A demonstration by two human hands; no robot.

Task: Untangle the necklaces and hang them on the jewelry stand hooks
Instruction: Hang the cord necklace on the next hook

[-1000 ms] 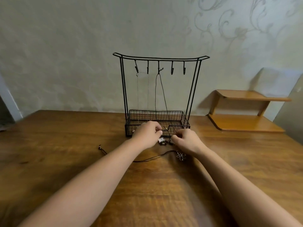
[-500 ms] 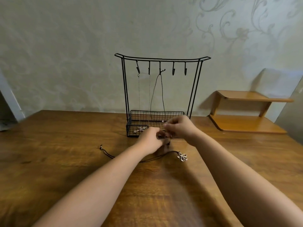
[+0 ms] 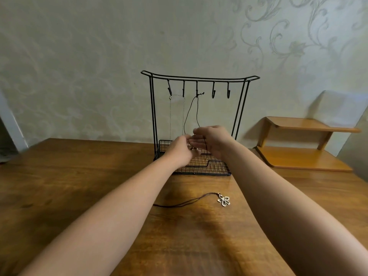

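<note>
Jewelry stand (image 3: 199, 124) on wooden table (image 3: 59, 176), against patterned wall (image 3: 99, 56).

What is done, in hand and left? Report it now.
Done: a thin silver chain hangs across the stand's two leftmost hooks, and a black cord hangs from the third. In hand: the left hand and right hand work that cord's lower end. Left: the flower-pendant necklace lies on the table.

Both hands now sit higher, over the stand's basket (image 3: 209, 166): the left hand (image 3: 180, 150) and right hand (image 3: 214, 140) lift the black cord necklace (image 3: 197, 112), slackening it.
</note>
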